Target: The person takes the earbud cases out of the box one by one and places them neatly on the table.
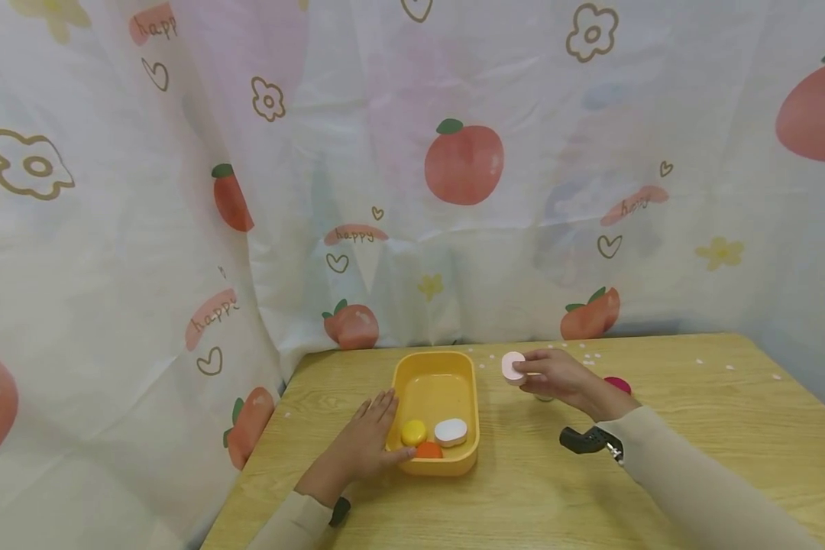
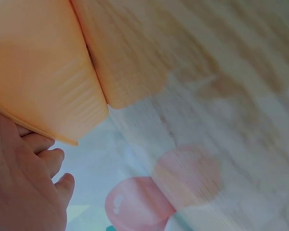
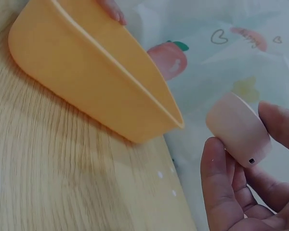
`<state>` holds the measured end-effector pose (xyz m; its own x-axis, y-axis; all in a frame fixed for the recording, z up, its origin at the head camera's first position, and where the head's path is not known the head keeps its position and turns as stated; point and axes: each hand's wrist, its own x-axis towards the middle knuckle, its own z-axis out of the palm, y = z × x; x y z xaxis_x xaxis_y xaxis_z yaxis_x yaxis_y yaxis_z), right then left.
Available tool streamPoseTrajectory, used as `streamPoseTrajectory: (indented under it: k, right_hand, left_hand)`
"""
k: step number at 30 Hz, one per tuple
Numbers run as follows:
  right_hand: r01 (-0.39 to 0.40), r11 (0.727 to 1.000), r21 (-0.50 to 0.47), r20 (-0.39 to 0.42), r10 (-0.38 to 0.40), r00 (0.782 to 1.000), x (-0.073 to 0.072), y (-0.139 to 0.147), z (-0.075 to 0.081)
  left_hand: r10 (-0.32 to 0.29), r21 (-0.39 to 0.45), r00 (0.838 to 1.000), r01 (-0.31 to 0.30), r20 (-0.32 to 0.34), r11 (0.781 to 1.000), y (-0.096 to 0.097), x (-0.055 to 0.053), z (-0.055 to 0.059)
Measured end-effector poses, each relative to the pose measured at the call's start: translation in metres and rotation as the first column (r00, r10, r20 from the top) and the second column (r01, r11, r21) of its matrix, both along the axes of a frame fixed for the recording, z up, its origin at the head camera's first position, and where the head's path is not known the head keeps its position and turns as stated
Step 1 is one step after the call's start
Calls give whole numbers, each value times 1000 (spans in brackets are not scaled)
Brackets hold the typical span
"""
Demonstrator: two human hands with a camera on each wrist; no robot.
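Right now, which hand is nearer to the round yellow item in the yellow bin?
Left. The left hand is at the left rim of the bin, just beside the round yellow item. The right hand is farther off, past the bin's right side, holding a pale pink item.

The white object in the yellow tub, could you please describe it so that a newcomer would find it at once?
On the wooden table stands a yellow tub. In its near end, on the right, lies the white object, rounded and oblong; its colour sets it apart from the yellow object and the orange object.
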<state>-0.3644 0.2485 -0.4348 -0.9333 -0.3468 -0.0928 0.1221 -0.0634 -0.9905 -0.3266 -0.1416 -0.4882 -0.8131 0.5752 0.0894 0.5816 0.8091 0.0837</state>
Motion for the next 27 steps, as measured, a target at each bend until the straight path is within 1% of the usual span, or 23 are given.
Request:
streamPoseTrajectory:
  k: [7, 10, 15, 20, 27]
  right_hand:
    - [-20, 1000, 8, -14, 20, 1000, 6, 19, -4]
    - [-11, 1000, -10, -3, 11, 1000, 6, 27, -5]
    - [8, 1000, -26, 22, -7, 1000, 5, 37, -4]
    - [25, 1000, 0, 3, -25, 1000, 3, 45, -4]
    - [51, 998, 44, 0, -51, 999, 4, 58, -7]
  left_hand:
    - [-3, -2, 1000, 3, 0, 1000, 2, 1, -2]
    - [-12, 4, 1000, 12, -1, 1000, 2, 2, -2]
    - [-9, 7, 1000, 9, -3, 1000, 1, 3, -2]
    - [-1, 7, 1000, 1, -9, 1000, 0, 1, -1]
    - [-13, 15, 1000, 13, -2, 1000, -1, 1, 1]
